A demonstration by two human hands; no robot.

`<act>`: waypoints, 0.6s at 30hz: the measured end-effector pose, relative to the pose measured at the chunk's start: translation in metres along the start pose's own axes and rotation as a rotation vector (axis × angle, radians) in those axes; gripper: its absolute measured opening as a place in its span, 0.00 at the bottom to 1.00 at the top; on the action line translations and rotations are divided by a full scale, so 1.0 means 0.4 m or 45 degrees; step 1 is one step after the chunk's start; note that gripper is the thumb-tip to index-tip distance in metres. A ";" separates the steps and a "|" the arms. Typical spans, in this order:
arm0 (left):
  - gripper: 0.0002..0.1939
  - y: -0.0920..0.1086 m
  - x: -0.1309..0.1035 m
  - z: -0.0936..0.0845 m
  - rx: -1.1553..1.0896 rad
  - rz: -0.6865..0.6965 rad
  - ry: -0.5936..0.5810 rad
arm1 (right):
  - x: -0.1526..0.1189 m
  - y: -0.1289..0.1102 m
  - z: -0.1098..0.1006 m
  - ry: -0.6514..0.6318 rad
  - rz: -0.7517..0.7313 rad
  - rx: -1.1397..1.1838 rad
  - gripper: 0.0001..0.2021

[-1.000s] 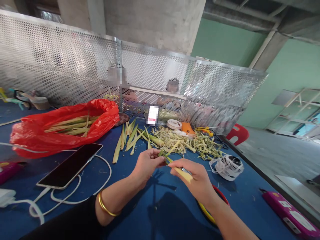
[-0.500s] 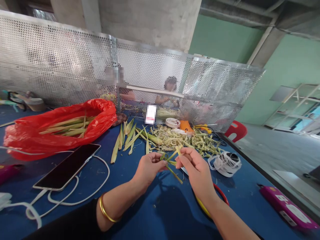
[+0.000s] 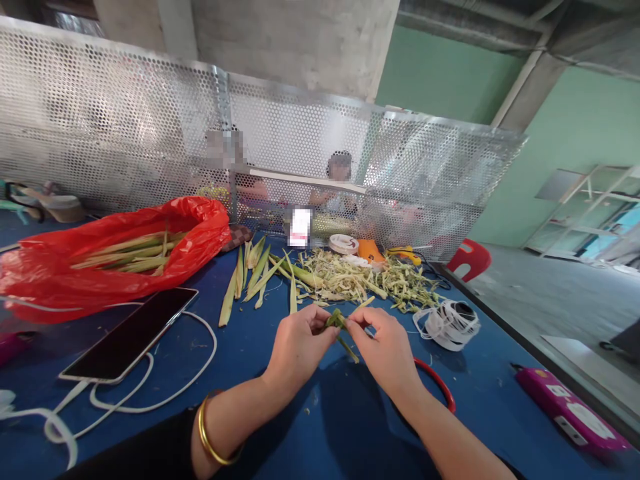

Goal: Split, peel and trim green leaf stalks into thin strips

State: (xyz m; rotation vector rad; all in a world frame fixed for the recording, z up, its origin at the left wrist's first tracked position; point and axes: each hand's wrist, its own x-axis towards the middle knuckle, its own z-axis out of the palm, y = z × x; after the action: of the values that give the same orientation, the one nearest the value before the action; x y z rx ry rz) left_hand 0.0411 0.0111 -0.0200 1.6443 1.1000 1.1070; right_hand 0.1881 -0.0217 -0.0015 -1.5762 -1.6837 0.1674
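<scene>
A small green piece of folded leaf strips [image 3: 336,319] is held between both hands over the blue table [image 3: 280,427]. My left hand [image 3: 299,341] pinches its left side, thumb against fingers. From the right, my right hand [image 3: 383,343] pinches the same piece, and the fingertips of the two hands nearly meet. One strip end points down toward the table, and a pale end sticks up behind my right fingers. Beyond the hands lie a heap of shredded leaf strips [image 3: 345,277] and several long leaves [image 3: 257,267].
Left: a red plastic bag [image 3: 200,260] of leaves and a phone [image 3: 130,337] with a white cable. Right: a ribbon roll [image 3: 453,327], a purple power bank [image 3: 570,410] and a red-handled tool [image 3: 440,383]. A perforated metal screen [image 3: 300,133] stands behind, people beyond it.
My right hand has moved in toward my left, and its fingers have come down onto the piece. The strips that stood apart between the hands are now drawn together.
</scene>
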 end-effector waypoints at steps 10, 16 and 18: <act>0.08 0.035 -0.017 -0.020 0.598 0.381 -0.056 | -0.005 -0.002 -0.014 -0.189 0.035 0.203 0.13; 0.07 0.044 -0.018 -0.025 0.781 0.544 -0.121 | 0.008 -0.034 -0.034 -0.100 0.004 0.137 0.12; 0.08 0.053 -0.017 -0.029 0.746 0.539 -0.143 | 0.019 -0.046 -0.044 -0.103 0.055 0.114 0.11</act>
State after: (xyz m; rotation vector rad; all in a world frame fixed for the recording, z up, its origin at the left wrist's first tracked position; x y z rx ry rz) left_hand 0.0330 0.0009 0.0016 2.4566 1.0922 0.9781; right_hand 0.1855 -0.0262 0.0245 -1.5582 -1.6811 0.3281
